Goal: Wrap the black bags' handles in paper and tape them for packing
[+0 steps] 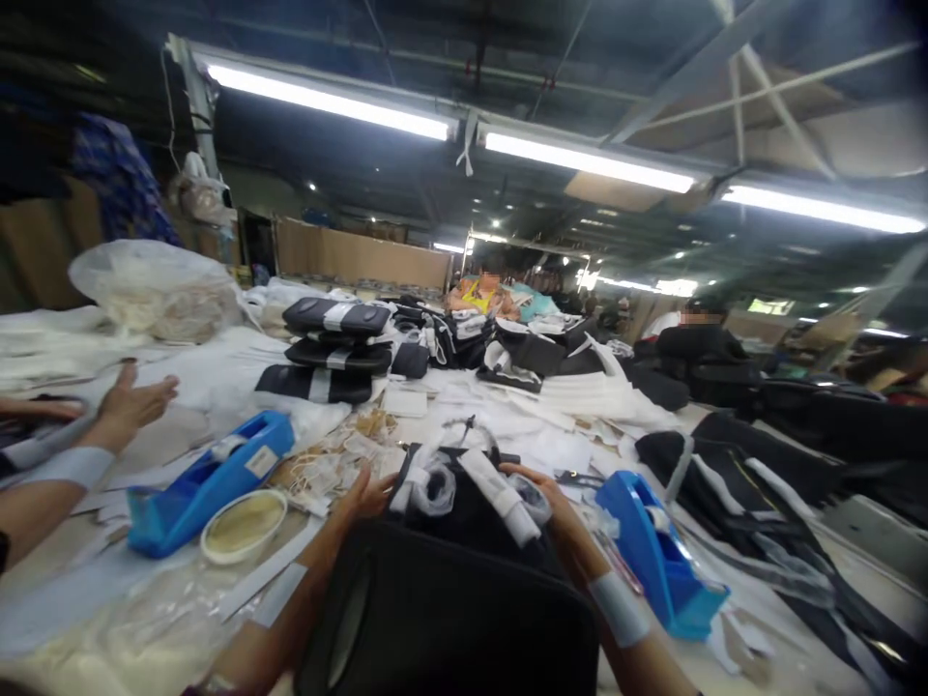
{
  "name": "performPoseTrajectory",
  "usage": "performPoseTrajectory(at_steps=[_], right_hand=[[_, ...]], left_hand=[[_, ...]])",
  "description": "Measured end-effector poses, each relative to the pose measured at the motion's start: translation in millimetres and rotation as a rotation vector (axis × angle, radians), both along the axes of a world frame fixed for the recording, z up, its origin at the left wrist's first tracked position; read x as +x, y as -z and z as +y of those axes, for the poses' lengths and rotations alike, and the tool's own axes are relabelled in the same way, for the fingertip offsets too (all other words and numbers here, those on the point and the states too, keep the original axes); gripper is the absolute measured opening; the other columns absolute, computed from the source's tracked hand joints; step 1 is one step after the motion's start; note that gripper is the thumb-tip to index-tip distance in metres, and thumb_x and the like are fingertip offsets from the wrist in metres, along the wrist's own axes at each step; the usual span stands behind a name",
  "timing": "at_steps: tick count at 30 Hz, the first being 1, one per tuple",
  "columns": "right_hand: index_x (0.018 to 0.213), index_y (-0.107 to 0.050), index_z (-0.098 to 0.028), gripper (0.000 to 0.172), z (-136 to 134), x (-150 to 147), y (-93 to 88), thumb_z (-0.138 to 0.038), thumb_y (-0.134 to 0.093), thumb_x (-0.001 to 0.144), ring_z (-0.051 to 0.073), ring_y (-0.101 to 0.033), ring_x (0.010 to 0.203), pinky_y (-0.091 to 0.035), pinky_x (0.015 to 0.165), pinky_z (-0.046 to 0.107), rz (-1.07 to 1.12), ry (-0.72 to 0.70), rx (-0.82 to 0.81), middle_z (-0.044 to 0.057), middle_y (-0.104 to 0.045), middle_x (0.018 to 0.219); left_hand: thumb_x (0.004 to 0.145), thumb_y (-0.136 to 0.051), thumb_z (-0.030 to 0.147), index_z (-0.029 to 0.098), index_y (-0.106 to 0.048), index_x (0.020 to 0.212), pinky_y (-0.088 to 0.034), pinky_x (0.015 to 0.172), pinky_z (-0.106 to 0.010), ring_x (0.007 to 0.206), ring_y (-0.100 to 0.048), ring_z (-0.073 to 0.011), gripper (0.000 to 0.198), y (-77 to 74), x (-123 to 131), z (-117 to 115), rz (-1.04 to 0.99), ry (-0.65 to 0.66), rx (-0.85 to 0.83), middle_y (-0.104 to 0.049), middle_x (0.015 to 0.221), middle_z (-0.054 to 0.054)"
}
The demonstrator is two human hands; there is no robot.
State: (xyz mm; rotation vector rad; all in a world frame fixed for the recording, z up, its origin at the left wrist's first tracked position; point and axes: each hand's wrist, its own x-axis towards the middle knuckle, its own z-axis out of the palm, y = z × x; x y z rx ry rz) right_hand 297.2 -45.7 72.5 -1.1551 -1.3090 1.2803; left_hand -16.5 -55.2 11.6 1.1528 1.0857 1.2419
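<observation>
My left hand (366,495) stands open at the left edge of a black padded piece (427,493) with white-wrapped parts (431,483) on it. My right hand (535,495) lies open at its right side, fingers against a white paper strip (497,495). Below both hands, a large black case (442,619) fills the bottom of the view. A blue tape dispenser (210,483) sits left of my left hand, and another (659,551) sits right of my right hand. Neither hand touches a dispenser.
A co-worker's hands (130,406) reach in at the left. A round dish (243,527) and a pile of tags (333,469) lie nearby. Black padded cases (337,338) and white sheets cover the table. A bulging plastic bag (156,290) stands at far left; seated people work beyond.
</observation>
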Motion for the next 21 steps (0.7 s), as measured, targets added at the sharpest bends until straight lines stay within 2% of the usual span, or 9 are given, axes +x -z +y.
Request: performPoseTrajectory(at_steps=[2, 3, 5, 9, 12, 17, 21], right_hand=[[0.091, -0.074, -0.013, 0.047, -8, -8, 37.3, -0.042, -0.070, 0.054, 0.016, -0.057, 0.058, -0.045, 0.058, 0.028, 0.000, -0.019, -0.098, 0.007, -0.070, 0.074], [0.090, -0.074, -0.012, 0.047, -11, -9, 50.4, -0.042, -0.071, 0.053, 0.015, -0.056, 0.055, -0.044, 0.056, 0.027, 0.000, -0.023, -0.129, 0.006, -0.069, 0.070], [0.089, -0.074, -0.012, 0.047, -11, -8, 65.7, -0.041, -0.071, 0.054, 0.014, -0.055, 0.054, -0.043, 0.057, 0.027, -0.011, -0.024, -0.164, 0.005, -0.067, 0.067], [0.092, -0.074, -0.012, 0.044, 2, 1, 69.3, -0.040, -0.069, 0.058, 0.015, -0.057, 0.060, -0.045, 0.062, 0.028, -0.047, -0.024, -0.179, 0.005, -0.068, 0.071], [0.092, -0.074, -0.012, 0.045, 14, 8, 67.4, -0.041, -0.069, 0.059, 0.015, -0.057, 0.060, -0.045, 0.063, 0.028, -0.083, -0.029, -0.168, 0.006, -0.068, 0.071], [0.093, -0.074, -0.011, 0.046, 29, 12, 70.7, -0.042, -0.070, 0.060, 0.017, -0.059, 0.063, -0.046, 0.065, 0.030, -0.148, -0.047, -0.134, 0.008, -0.069, 0.074], [0.095, -0.074, -0.012, 0.042, 36, 15, 70.6, -0.039, -0.065, 0.064, 0.020, -0.062, 0.070, -0.049, 0.071, 0.034, -0.227, -0.053, -0.095, 0.009, -0.071, 0.081]], left_hand=[[0.082, -0.044, 0.073, 0.016, -0.069, 0.105, -0.052, 0.089, -0.043, 0.103, -0.065, -0.0293, 0.066, 11.9, 1, -23, -0.091, 0.162, -0.141, -0.071, 0.104, -0.011], [0.079, -0.051, 0.071, 0.016, -0.069, 0.106, -0.051, 0.091, -0.044, 0.104, -0.065, -0.0308, 0.064, 16.6, 2, -30, -0.117, 0.208, -0.181, -0.071, 0.105, -0.010], [0.071, -0.067, 0.060, 0.016, -0.067, 0.111, -0.049, 0.095, -0.045, 0.106, -0.064, -0.0325, 0.060, 23.2, 6, -35, -0.087, 0.196, -0.181, -0.072, 0.106, -0.010], [0.053, -0.083, 0.050, 0.014, -0.066, 0.112, -0.045, 0.100, -0.050, 0.113, -0.059, -0.0360, 0.072, 30.9, 17, -14, 0.016, 0.084, -0.132, -0.071, 0.107, -0.011], [0.048, -0.083, 0.051, 0.012, -0.063, 0.114, -0.043, 0.103, -0.050, 0.118, -0.056, -0.0362, 0.079, 37.4, 26, 3, 0.072, 0.006, -0.093, -0.068, 0.114, -0.013], [0.051, -0.079, 0.047, 0.011, -0.059, 0.120, -0.045, 0.101, -0.047, 0.114, -0.058, -0.0335, 0.080, 47.2, 34, 16, 0.199, -0.059, -0.035, -0.061, 0.125, -0.015], [0.055, -0.074, 0.037, 0.011, -0.062, 0.116, -0.041, 0.101, -0.050, 0.107, -0.058, -0.0332, 0.067, 44.0, 29, 25, 0.367, -0.074, 0.010, -0.063, 0.115, -0.015]])
